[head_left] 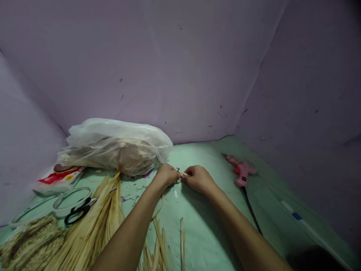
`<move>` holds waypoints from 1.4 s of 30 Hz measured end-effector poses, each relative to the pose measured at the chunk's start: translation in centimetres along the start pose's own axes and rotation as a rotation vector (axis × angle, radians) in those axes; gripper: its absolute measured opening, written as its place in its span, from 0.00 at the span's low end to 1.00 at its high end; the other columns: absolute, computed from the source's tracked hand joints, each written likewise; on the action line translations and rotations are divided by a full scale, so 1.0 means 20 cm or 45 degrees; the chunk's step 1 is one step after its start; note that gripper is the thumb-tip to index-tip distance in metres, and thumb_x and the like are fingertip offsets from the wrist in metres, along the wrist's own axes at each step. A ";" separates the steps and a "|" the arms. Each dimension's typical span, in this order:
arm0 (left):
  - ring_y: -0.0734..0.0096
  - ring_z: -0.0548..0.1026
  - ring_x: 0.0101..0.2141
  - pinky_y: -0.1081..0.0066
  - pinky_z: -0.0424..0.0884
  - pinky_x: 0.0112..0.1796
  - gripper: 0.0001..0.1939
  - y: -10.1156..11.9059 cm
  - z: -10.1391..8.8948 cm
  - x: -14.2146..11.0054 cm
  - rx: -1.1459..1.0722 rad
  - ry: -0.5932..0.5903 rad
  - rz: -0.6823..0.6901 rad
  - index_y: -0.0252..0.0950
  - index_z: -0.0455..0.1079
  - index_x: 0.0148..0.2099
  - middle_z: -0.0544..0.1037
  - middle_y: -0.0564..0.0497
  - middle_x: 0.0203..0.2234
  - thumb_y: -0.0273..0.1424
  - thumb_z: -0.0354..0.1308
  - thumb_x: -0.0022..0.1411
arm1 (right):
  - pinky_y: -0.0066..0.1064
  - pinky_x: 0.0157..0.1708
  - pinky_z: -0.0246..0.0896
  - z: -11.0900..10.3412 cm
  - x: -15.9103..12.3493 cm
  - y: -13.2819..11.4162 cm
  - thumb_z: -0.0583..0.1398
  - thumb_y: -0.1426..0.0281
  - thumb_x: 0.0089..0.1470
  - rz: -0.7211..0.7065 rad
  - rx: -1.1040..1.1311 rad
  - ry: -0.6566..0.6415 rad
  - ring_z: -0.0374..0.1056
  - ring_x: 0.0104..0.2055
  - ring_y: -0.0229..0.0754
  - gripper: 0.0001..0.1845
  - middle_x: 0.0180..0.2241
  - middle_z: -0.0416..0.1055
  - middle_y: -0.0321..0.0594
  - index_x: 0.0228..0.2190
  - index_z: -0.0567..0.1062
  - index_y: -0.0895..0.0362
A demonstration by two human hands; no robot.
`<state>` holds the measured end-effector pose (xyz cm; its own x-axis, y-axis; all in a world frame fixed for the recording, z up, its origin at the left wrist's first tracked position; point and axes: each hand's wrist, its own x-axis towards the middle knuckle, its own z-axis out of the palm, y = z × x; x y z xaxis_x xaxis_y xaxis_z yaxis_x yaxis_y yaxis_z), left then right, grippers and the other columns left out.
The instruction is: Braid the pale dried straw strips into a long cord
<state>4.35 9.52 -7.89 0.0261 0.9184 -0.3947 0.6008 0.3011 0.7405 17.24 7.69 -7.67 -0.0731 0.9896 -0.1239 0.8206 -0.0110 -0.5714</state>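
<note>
My left hand [168,175] and my right hand [198,179] come close together over the green table, fingers pinched. A short piece of pale fibre strip [185,174] shows at the fingertips of my right hand. My left hand grips the other side of this small work, and a thin strand [159,206] hangs below it. Most of what lies between the fingers is hidden. Loose fibre strips [157,249] lie under and beside my left forearm, with one single strip [183,246] apart from them.
A clear plastic bag [115,147] of fibre lies against the wall. At left are a fibre bundle [97,223], black-handled scissors [77,213], white rings [71,199], a braided coil [31,243] and a red-white packet [59,180]. A pink glue gun [241,169] with its cord lies right.
</note>
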 end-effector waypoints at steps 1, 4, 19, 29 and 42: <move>0.82 0.55 0.11 0.77 0.48 0.16 0.05 0.01 -0.01 -0.02 -0.007 -0.044 -0.016 0.31 0.64 0.23 0.60 0.57 0.09 0.29 0.54 0.45 | 0.24 0.19 0.42 0.00 0.00 0.01 0.55 0.61 0.43 0.008 0.012 0.016 0.58 0.22 0.34 0.15 0.21 0.69 0.41 0.26 0.76 0.59; 0.84 0.53 0.10 0.78 0.47 0.15 0.10 0.04 -0.05 -0.06 -0.038 -0.166 -0.053 0.31 0.63 0.22 0.60 0.57 0.08 0.32 0.51 0.50 | 0.24 0.20 0.43 0.02 0.01 0.03 0.55 0.64 0.42 0.011 0.078 0.036 0.58 0.23 0.34 0.14 0.21 0.69 0.40 0.26 0.76 0.59; 0.83 0.59 0.12 0.79 0.55 0.15 0.07 0.06 -0.05 -0.07 -0.136 -0.234 -0.028 0.31 0.60 0.22 0.62 0.57 0.11 0.28 0.54 0.48 | 0.23 0.20 0.45 0.02 0.02 0.04 0.55 0.65 0.44 0.075 0.183 0.022 0.58 0.20 0.32 0.14 0.19 0.68 0.38 0.25 0.77 0.60; 0.77 0.60 0.16 0.75 0.52 0.20 0.08 0.01 0.01 0.04 0.331 0.155 0.079 0.31 0.67 0.23 0.63 0.53 0.11 0.32 0.55 0.44 | 0.23 0.20 0.46 0.03 0.03 0.04 0.55 0.63 0.44 0.115 0.170 -0.003 0.60 0.21 0.33 0.14 0.20 0.70 0.39 0.26 0.77 0.59; 0.74 0.62 0.18 0.74 0.53 0.20 0.14 -0.02 0.01 0.03 0.480 0.134 0.242 0.31 0.71 0.23 0.68 0.49 0.15 0.39 0.54 0.44 | 0.22 0.18 0.46 0.04 0.05 0.06 0.55 0.63 0.44 0.210 0.343 -0.084 0.57 0.16 0.31 0.15 0.15 0.66 0.37 0.24 0.75 0.61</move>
<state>4.25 9.90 -8.49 0.0947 0.9756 -0.1983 0.8436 0.0271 0.5362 17.69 8.57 -9.03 0.0042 0.9600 -0.2800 0.6457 -0.2164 -0.7323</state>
